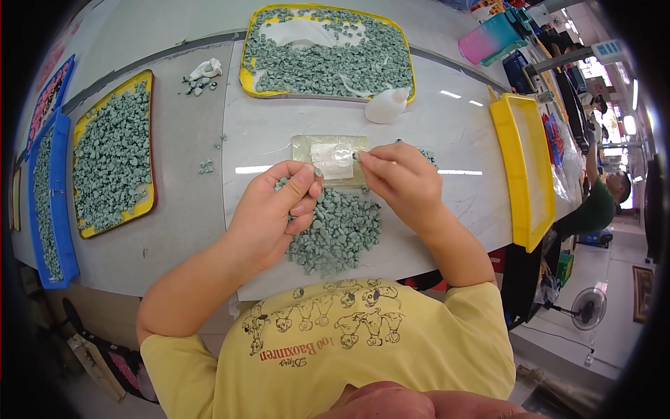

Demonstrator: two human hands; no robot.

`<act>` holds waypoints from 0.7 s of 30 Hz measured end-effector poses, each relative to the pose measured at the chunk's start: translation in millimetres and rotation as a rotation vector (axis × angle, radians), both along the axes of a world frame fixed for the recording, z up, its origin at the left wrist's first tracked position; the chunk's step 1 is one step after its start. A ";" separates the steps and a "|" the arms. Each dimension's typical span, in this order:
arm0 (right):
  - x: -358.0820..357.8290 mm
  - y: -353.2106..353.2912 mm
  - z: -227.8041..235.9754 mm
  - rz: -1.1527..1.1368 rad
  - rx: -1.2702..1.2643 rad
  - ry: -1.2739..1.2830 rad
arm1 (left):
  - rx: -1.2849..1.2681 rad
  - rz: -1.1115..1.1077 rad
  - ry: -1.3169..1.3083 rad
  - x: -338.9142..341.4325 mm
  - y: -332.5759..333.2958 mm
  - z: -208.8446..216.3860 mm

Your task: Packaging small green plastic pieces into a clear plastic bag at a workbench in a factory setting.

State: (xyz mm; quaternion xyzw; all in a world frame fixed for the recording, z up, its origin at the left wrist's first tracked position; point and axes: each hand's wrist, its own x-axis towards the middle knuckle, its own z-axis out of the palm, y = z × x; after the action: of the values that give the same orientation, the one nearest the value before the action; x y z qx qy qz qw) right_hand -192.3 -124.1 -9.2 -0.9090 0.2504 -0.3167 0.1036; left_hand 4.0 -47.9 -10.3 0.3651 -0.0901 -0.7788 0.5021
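My left hand point(269, 209) is closed in a pinch, with a small grey-green piece point(317, 172) between thumb and forefinger. Opposite it, my right hand point(408, 183) pinches another small green piece with a dark part point(356, 156) at its fingertips. The two hands are apart, over a pale greenish slab point(301, 148) on the table. On the slab lies a white sheet with a clear, shiny round patch point(322, 162). Just below the slab, a loose pile of small grey-green pieces point(338, 230) spreads between my forearms. A white squeeze bottle point(386, 107) lies beyond my right hand.
A yellow tray point(248, 78) full of green pieces stands at the back. To the left are another filled yellow tray point(149, 200) and a blue bin point(63, 181). A yellow tray point(520, 167) sits at the right edge. Beyond it is a person in green point(592, 209).
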 end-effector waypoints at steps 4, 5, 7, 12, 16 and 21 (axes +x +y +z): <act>2.7 7.3 0.9 -0.118 0.793 -0.347 | -0.013 -0.057 -0.042 -4.0 2.2 7.5; 4.2 8.9 4.3 -0.115 0.795 -0.346 | -0.011 -0.084 -0.049 -4.9 3.2 9.8; 7.8 11.7 12.6 -0.195 1.266 -0.442 | -0.014 -0.098 -0.057 -6.8 5.7 13.6; 9.6 19.8 15.8 -0.121 1.332 -0.506 | -0.010 -0.117 -0.057 -11.8 9.3 17.9; 8.1 23.8 8.9 0.040 0.660 -0.372 | -0.014 -0.142 -0.058 -15.3 10.9 18.5; 10.7 26.7 10.3 0.086 0.256 -0.316 | -0.016 -0.138 -0.095 -19.9 12.1 18.7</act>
State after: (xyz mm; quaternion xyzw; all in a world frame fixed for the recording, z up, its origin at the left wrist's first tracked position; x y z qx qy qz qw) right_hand -181.6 -97.4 1.1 -0.8374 0.2300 -0.4161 0.2697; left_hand -15.9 -35.7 8.3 0.3905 -0.1451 -0.7926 0.4453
